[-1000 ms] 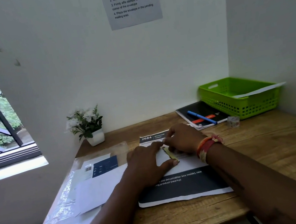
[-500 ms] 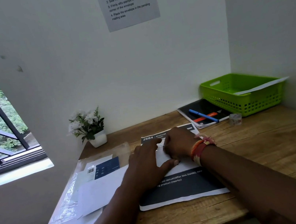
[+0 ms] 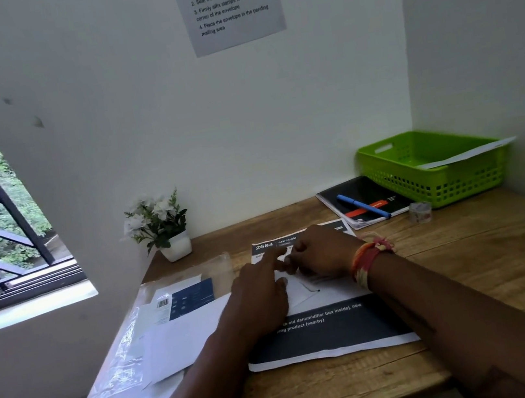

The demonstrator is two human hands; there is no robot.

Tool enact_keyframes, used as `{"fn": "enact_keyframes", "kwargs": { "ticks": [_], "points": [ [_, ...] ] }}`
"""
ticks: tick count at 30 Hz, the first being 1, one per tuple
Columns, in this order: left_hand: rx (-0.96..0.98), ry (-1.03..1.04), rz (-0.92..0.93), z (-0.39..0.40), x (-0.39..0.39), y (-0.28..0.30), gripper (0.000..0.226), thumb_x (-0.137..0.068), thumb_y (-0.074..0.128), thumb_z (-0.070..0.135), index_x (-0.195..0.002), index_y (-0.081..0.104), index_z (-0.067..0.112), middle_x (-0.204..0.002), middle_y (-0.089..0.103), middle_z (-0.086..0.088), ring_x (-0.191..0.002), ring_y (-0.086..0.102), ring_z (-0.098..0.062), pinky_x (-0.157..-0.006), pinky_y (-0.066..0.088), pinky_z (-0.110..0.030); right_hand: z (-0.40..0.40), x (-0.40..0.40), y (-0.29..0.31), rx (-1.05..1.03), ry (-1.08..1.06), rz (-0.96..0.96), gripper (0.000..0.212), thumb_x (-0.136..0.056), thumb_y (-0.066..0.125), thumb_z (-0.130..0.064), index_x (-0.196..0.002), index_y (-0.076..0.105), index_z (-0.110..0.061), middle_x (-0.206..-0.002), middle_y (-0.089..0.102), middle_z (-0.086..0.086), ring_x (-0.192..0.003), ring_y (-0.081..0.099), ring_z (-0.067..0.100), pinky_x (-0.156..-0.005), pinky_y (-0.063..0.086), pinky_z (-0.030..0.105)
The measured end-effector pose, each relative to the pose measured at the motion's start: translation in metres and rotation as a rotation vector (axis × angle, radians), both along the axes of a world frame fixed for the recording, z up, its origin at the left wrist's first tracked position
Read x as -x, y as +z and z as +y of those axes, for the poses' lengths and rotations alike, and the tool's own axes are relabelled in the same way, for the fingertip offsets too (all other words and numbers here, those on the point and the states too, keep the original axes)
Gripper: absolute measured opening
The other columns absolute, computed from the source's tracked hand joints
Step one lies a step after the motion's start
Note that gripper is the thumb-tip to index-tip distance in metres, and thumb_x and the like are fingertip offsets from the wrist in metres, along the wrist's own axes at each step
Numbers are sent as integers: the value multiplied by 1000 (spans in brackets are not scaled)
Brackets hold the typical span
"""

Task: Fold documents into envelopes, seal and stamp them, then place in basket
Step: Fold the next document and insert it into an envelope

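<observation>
- The left hand (image 3: 262, 296) lies flat on the envelope (image 3: 305, 289), fingers straight, and pins it to the desk (image 3: 489, 267).
- The right hand (image 3: 322, 253) sits at the envelope's far edge with curled fingers; if it pinches something small, I cannot tell.
- One second ago a small yellowish strip showed between the two hands; now it is not visible, and the flap line shows dark on the white paper.
- I judge the flap is being sealed, so stamping comes next.
- The envelope rests on a dark printed sheet (image 3: 333, 338).
- Left of it lie spare papers in a clear sleeve (image 3: 146, 345).
- The tape roll (image 3: 420, 211) stands near the green basket (image 3: 436, 186), which already holds one white envelope (image 3: 465, 153).
</observation>
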State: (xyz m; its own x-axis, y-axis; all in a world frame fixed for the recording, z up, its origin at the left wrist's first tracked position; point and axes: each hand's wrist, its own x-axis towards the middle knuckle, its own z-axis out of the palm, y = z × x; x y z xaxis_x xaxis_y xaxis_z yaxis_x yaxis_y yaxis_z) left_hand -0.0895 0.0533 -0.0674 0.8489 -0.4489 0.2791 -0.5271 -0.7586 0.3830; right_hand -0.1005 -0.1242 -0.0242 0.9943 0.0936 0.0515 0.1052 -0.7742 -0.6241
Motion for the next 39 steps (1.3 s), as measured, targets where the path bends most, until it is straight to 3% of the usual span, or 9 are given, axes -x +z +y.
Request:
{"fn": "enact_keyframes", "kwargs": {
  "ticks": [4,8,14,20,25,28,30,33,39],
  "points": [
    [-77,-8,-53,0,-7,-4,44,-95,44,13,-129,64,32,-134,59,3,-121,53,-21,-105,44,-41,-8,-1,-1,-29,23,6,12,-87,72,-26,-83,78,-15,-90,76,3,-78,67,14,-72,50,28],
    [-68,0,-58,1,-9,-6,46,-93,46,10,-132,64,26,-138,57,2,-125,51,-21,-109,41,-39,-3,-7,-4,91,-93,-95,30,-84,75,-42,-77,64,-14,-87,70,12,-80,64,23,-71,47,34],
    [-14,51,-6,0,-9,-2,52,-87,45,0,-126,68,26,-135,59,2,-127,51,-20,-112,37,-33,0,-12,-3,236,-83,-2,40,-82,75,-45,-92,71,-7,-97,73,12,-91,68,28,-79,53,35],
    [-27,97,28,-4,-8,0,45,-90,48,10,-126,66,31,-139,57,4,-130,48,-20,-112,39,-40,-3,13,7,377,-36,128,54,-86,68,-53,-119,65,-10,-120,66,7,-111,60,26,-85,42,30],
    [-76,143,39,-15,-6,11,25,-94,58,41,-113,70,30,-129,63,0,-119,55,-22,-102,47,-41,-6,38,0,343,-78,61,47,-84,71,-51,-108,68,-11,-112,69,7,-102,63,24,-82,47,30],
    [-92,181,64,-20,-5,11,27,-87,65,56,-104,67,35,-122,63,1,-112,57,-21,-97,50,-43,-8,49,-8,253,-101,-15,33,-82,74,-47,-98,66,-19,-99,67,0,-97,62,21,-80,46,29],
    [-102,199,78,-22,-6,12,28,-85,67,57,-103,67,34,-121,64,1,-111,58,-22,-96,51,-44,-9,54,-18,166,-112,-103,26,-81,76,-46,-95,61,-29,-89,60,-6,-91,59,18,-75,42,28],
    [-125,207,88,-25,-8,18,28,-85,68,52,-105,67,32,-123,64,-2,-111,60,-25,-96,51,-43,-6,59,-27,266,-54,-193,23,-87,67,-47,-109,67,-40,-104,58,0,-102,57,21,-86,48,32],
    [-61,267,72,-29,-16,18,14,-88,70,45,-92,61,35,-118,62,-2,-107,59,-26,-95,51,-46,-9,63,-25,284,12,-233,21,-93,61,-43,-109,73,-35,-95,48,-4,-106,54,20,-89,47,33]
  ]
}}
